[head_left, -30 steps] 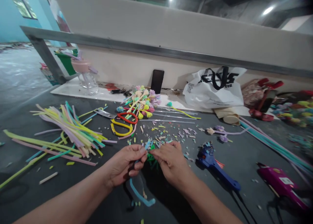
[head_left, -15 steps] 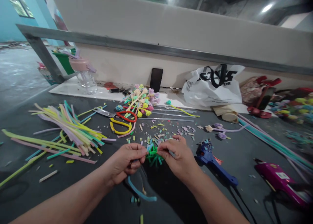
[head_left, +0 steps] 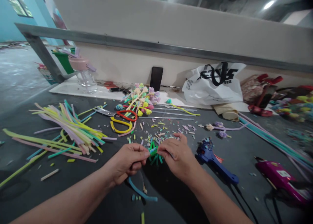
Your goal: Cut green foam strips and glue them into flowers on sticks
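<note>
Both my hands meet over the dark table, pinching a small bundle of green pipe-cleaner pieces (head_left: 154, 154) between them. My left hand (head_left: 127, 162) is closed on its left side, and a blue pipe cleaner (head_left: 140, 193) hangs down from this hand and curls onto the table. My right hand (head_left: 177, 155) is closed on the bundle's right side, fingertips pressed together. Short coloured offcuts (head_left: 161, 132) lie scattered just beyond my fingers.
A heap of long pastel pipe cleaners (head_left: 70, 127) lies at left. Scissors with red and yellow handles (head_left: 121, 121) and finished pipe-cleaner flowers (head_left: 141, 100) sit behind. A blue glue gun (head_left: 215, 162) and a magenta one (head_left: 278, 180) lie at right. White bag (head_left: 212, 85), phone (head_left: 156, 79), bottle (head_left: 85, 74) at back.
The green bundle has come up between my fingertips and my right hand has closed in on it. The view has shifted slightly; both hands stay in the same spot.
</note>
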{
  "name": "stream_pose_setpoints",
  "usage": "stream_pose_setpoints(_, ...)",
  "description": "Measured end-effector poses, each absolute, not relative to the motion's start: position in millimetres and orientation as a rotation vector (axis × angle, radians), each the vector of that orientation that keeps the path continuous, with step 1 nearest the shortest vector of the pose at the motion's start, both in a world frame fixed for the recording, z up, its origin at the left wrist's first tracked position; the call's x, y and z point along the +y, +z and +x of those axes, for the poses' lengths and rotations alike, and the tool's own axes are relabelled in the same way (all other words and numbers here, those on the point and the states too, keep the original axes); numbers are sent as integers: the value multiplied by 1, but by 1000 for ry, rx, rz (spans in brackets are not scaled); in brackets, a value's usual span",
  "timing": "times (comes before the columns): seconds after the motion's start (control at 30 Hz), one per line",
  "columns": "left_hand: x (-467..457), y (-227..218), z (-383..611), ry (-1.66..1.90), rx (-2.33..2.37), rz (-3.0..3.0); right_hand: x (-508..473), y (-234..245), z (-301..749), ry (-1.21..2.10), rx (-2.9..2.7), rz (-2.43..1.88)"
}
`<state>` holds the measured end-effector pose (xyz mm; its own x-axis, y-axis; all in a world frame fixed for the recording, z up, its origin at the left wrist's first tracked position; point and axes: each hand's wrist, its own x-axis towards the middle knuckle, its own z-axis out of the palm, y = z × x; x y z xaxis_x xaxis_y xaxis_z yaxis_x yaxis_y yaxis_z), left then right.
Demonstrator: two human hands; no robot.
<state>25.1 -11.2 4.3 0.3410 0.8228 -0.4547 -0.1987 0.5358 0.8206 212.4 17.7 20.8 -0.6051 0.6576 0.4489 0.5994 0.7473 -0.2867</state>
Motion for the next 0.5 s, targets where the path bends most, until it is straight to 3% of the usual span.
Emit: stream_pose_setpoints(0.5, -12, 9, 27, 689, 1083, 769, 18, 15, 212, 245, -2393, -990)
